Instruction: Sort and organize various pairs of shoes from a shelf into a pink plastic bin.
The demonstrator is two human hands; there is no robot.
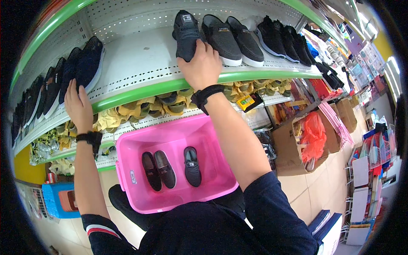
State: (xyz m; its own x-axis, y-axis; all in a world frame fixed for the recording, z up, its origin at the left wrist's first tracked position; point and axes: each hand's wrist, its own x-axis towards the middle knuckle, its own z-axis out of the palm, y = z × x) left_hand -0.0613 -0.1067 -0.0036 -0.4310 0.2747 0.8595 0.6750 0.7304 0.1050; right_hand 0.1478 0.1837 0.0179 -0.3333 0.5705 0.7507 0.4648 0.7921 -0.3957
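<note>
My right hand [202, 63] grips the toe end of a dark grey lace-up sneaker [187, 35] on the white metal shelf [134, 57]. Just right of it stands a pair of dark slip-on shoes with white soles [223, 41]. My left hand [77, 102] rests at a black knit shoe [91, 63] on the shelf's left part; whether its fingers hold the shoe is not clear. Below, a pink plastic tub [172, 132] contains a pair of dark loafers [159, 170] and a single grey sneaker [192, 165].
More black shoes [277, 40] line both ends of the shelf, which has a green front edge [140, 94]. Paper-stuffed shoes [159, 106] fill the level underneath. A cardboard box with a red plastic bag [314, 134] stands at right, a blue stool [52, 200] at lower left.
</note>
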